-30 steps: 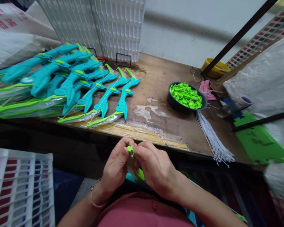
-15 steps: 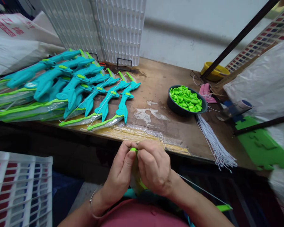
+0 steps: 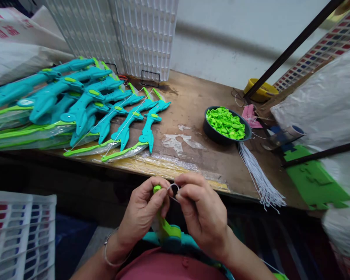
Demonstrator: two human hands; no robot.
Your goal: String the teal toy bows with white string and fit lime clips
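A toy bow (image 3: 172, 232) in teal and bright green lies across my lap, one green limb pointing up between my hands. My left hand (image 3: 144, 206) is closed around the tip of that limb, its thumb and forefinger also pinching the white string near the tip. Opposite it, my right hand (image 3: 202, 212) pinches the same white string (image 3: 175, 186), which makes a small loop between the two hands. Part of the bow is hidden by my right hand and forearm.
Several finished-looking toy bows (image 3: 147, 130) are piled on the left of the wooden table (image 3: 189, 93). A dark bowl (image 3: 214, 135) holds green pieces. Beside it hangs a bundle of white strings (image 3: 256, 177). A white plastic crate (image 3: 20, 233) stands at lower left; a green foam mat (image 3: 315, 175) lies right.
My right hand has drawn away to the right from my left, and a loop of white string now shows between them. More of the bow on my lap is visible.
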